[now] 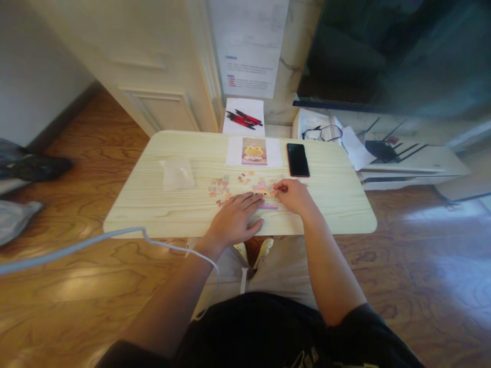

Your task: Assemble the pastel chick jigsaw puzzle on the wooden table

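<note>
A partly joined jigsaw puzzle (262,193) with a yellow figure and a purple lower strip lies on the table. Flat across its left side rests my left hand (240,217), fingers stretched out and thumb apart. My right hand (292,195) pinches a small puzzle piece at the puzzle's right edge; the fingers partly hide it. Loose puzzle pieces (218,188) are scattered left of the puzzle, and a few more pieces (244,178) lie just above. Beyond them is a sheet with the printed reference picture (253,152) of a yellow figure.
A black phone (298,160) lies at the right rear of the pale table (138,204). A clear plastic bag (178,174) is on the left. Red pens (244,119) lie on paper behind. A white cable (169,246) crosses the table's front-left edge and my left arm.
</note>
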Action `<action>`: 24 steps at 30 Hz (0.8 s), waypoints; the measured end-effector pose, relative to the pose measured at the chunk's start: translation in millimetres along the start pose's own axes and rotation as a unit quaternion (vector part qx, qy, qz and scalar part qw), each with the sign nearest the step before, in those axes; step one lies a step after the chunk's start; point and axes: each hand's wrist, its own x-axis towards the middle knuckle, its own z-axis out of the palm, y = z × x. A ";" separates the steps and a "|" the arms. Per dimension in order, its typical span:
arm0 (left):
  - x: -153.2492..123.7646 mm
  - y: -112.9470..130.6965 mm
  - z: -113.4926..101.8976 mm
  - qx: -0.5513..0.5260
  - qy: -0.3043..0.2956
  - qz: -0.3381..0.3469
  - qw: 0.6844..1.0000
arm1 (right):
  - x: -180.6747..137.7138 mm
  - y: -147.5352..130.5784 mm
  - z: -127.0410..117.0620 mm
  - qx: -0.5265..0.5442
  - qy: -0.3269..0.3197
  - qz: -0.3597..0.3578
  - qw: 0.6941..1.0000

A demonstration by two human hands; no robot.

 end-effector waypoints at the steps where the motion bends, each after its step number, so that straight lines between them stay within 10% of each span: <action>1: -0.3 0.0 0.0 0.000 -0.002 -0.002 1.000 | 0.5 -0.3 0.3 -0.004 -0.001 0.000 1.000; 24: -0.3 1.2 -2.0 0.003 0.002 -0.006 1.000 | -6.4 0.2 3.6 -0.041 -0.008 -0.053 0.998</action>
